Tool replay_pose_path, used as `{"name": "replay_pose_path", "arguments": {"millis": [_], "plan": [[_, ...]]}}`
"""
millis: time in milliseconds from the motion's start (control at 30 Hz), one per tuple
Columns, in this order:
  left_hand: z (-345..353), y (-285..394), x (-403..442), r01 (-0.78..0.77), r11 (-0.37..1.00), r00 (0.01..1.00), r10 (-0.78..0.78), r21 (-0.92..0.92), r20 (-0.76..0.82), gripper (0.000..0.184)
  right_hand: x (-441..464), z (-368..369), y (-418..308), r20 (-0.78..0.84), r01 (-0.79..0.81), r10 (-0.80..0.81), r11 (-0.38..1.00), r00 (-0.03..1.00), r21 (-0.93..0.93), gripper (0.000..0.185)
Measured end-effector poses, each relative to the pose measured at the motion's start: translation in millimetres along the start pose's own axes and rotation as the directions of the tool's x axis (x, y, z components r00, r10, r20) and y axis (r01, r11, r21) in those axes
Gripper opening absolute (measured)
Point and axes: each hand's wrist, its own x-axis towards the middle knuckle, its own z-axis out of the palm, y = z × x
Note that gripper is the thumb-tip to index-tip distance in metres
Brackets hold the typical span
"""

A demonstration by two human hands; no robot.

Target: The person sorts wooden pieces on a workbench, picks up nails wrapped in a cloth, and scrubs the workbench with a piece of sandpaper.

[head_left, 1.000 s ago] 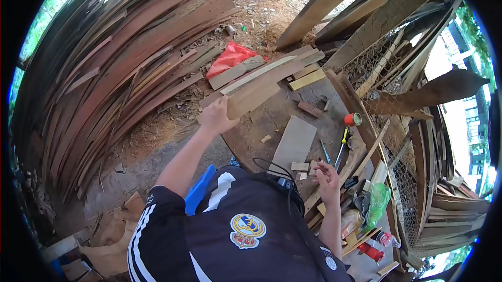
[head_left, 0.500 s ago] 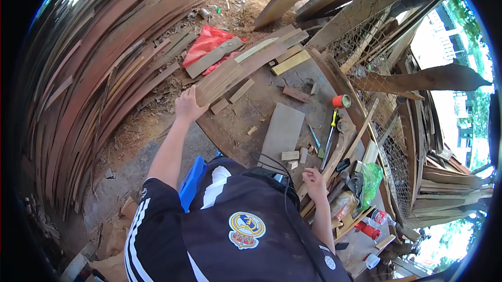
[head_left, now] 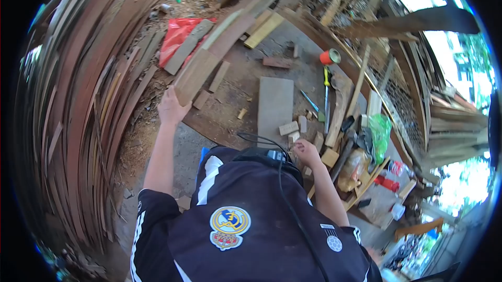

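Observation:
My left hand (head_left: 172, 107) grips the near end of a flat brown wooden board (head_left: 197, 75) at the left edge of the work table (head_left: 238, 81). Its thumb lies toward the table side, and part of the grip is hidden. The board's far end meets other boards (head_left: 232, 33). My right hand (head_left: 307, 152) is near my waist with curled fingers, beside several small wood blocks (head_left: 288, 128). Whether anything is inside those fingers cannot be made out. A flat grey-brown panel (head_left: 275, 101) lies between the hands.
A yellow-handled screwdriver (head_left: 327, 81), a blue slim tool (head_left: 309, 101) and an orange can (head_left: 330, 57) are at the right. Bags and bottles clutter the near right, including a green bag (head_left: 378, 135). Stacked planks (head_left: 78, 99) fill the left; a black cable (head_left: 282, 188) crosses my shirt.
The camera view has shifted, so the table items appear farther left and higher. My left hand stays on the board's end, and my right hand remains curled near the blocks.

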Motion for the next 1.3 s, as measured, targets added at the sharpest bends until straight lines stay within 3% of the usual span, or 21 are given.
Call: {"name": "replay_pose_path", "arguments": {"millis": [100,200,300,333,433,533,633,733,800,833,933,1133,1300], "plan": [[-6.9,8.8,-0.7,0.022,0.995,0.997,-0.029,0.102,0.070,0.096,6.0,4.3,2.9,-0.055,-0.018,0.010,0.991,0.998,-0.136,0.041],[-11.5,18.9,-5.2,0.011,0.987,0.997,-0.022,0.158,0.072,0.101,13.7,19.2,9.9,-0.182,-0.055,0.033,0.992,0.983,-0.116,0.063],[-10.7,30.2,-4.8,0.007,0.984,0.999,-0.016,0.178,0.046,0.105,13.2,18.1,-19.2,-0.211,-0.194,0.170,0.976,0.963,-0.099,0.083],[-11.0,33.8,-3.3,-0.002,0.986,0.999,-0.006,0.166,0.050,0.105,13.9,21.6,-22.2,-0.264,-0.146,0.117,0.985,0.957,-0.091,0.098],[-12.9,44.7,2.0,-0.024,0.993,0.999,0.019,0.119,0.043,0.105,15.0,11.8,-50.3,-0.263,-0.140,0.035,0.909,0.964,-0.392,0.098],[-15.6,53.8,7.0,-0.085,0.992,0.996,0.087,0.094,-0.027,0.096,26.4,8.2,-44.5,-0.171,-0.014,-0.081,0.869,0.982,-0.494,0.093],[-19.8,70.7,11.6,-0.230,0.970,0.957,0.241,0.081,-0.163,0.074,45.7,16.3,-20.8,0.001,0.057,-0.061,0.927,0.998,-0.371,0.090],[-22.3,95.2,9.3,-0.422,0.906,0.881,0.397,-0.046,-0.258,0.052,47.4,10.4,-17.0,-0.107,0.110,-0.156,0.931,0.982,-0.348,0.085],[-16.4,109.8,2.4,-0.511,0.845,0.843,0.456,-0.159,-0.285,0.041,49.2,4.6,-23.8,-0.185,-0.074,0.052,0.991,0.981,-0.113,0.079],[-13.2,115.1,-2.6,-0.534,0.824,0.837,0.483,-0.190,-0.257,0.040,50.5,2.8,-26.9,-0.204,-0.160,0.159,0.987,0.966,0.010,0.077],[1.1,122.7,-21.0,-0.563,0.773,0.826,0.536,-0.293,-0.173,0.038,49.2,4.3,-11.6,-0.250,-0.186,0.186,0.982,0.950,0.026,0.063],[26.8,95.0,-51.6,-0.418,0.824,0.867,0.488,-0.384,0.104,0.029,58.1,-11.5,-19.6,-0.402,0.017,-0.039,0.998,0.915,-0.058,0.046],[33.8,68.4,-52.3,-0.276,0.881,0.877,0.394,-0.385,0.274,0.025,91.3,-16.5,-33.9,-0.344,0.015,-0.074,0.985,0.936,-0.171,0.043]]}}
